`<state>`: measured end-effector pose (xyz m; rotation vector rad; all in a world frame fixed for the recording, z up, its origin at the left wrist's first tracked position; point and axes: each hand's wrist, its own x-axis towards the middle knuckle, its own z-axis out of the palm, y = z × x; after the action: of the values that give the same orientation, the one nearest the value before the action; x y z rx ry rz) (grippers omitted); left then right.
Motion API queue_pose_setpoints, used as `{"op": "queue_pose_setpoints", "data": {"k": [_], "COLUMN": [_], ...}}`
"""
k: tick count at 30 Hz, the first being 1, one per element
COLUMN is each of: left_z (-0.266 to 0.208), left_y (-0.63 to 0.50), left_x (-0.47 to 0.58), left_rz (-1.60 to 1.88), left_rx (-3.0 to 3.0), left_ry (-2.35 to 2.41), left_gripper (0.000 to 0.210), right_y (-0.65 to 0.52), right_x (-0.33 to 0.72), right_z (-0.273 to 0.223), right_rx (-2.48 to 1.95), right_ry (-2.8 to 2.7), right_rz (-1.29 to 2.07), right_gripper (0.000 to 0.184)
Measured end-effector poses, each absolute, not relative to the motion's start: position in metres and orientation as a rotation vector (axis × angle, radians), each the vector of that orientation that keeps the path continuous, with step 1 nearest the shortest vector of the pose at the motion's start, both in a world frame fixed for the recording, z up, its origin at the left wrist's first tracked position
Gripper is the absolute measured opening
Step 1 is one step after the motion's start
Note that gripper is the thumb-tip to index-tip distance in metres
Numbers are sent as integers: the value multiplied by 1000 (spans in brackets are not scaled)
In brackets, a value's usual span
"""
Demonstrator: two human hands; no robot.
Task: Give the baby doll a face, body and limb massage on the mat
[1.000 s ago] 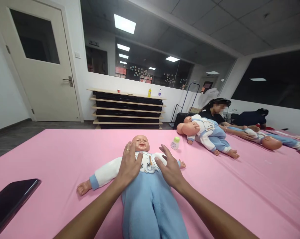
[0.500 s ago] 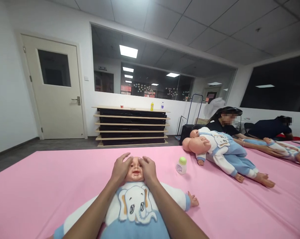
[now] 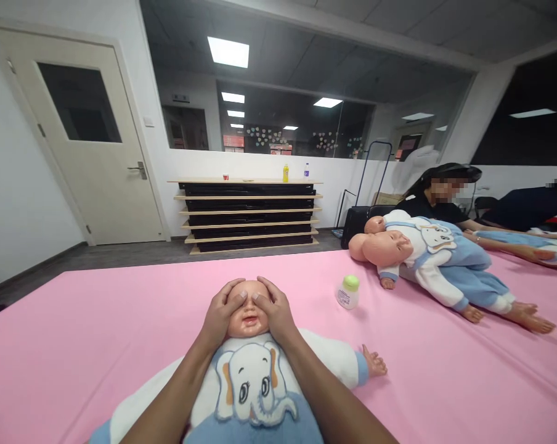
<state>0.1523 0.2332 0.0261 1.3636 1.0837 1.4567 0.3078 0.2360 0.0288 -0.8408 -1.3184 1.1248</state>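
A baby doll [image 3: 256,376] in a white and light-blue suit with an elephant on its chest lies face up in front of me, its head away from me. My left hand [image 3: 223,309] cups the left side of the doll's head, the thumb lying across one eye. On the other side my right hand [image 3: 276,309] is wrapped round the head in the same way, its thumb over the other eye. Between the thumbs the nose and mouth show; both eyes are covered. To the right of the head stands a small white bottle with a green cap [image 3: 349,292].
The doll lies on a pink padded table [image 3: 135,308]. More dolls [image 3: 426,246] in matching suits lie piled at the right, beside a person in black [image 3: 438,197] reaching toward another doll. Beyond the far edge stands a stack of boards [image 3: 251,213] with bottles on top.
My thumbs have moved down and inward from the forehead onto the doll's eyes, and my fingers now reach round the top of its head. The view has tilted down slightly.
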Motion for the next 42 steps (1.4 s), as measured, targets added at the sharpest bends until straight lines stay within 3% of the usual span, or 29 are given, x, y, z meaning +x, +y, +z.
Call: {"op": "queue_pose_setpoints", "data": {"k": [10,26,35,42], "left_z": [26,19,11,10], "left_y": [231,229,237,241], "left_x": [152,156,152,151], "left_rz": [1440,1493,1421,1469], "left_rx": [1285,1245,1167,1180], "left_ry": [979,902,919,983], "left_gripper": [57,56,61,54], "right_y": [242,246,257,259], "right_x": [307,304,304,302], "right_z": [21,11,-4,-2], "right_rx": [-763,-682,-727,-694], "right_ry": [-1230,-1211,-1151,-1103], "right_rz": [1295,1243,1252,1285], "right_gripper": [60,45,62,51]}}
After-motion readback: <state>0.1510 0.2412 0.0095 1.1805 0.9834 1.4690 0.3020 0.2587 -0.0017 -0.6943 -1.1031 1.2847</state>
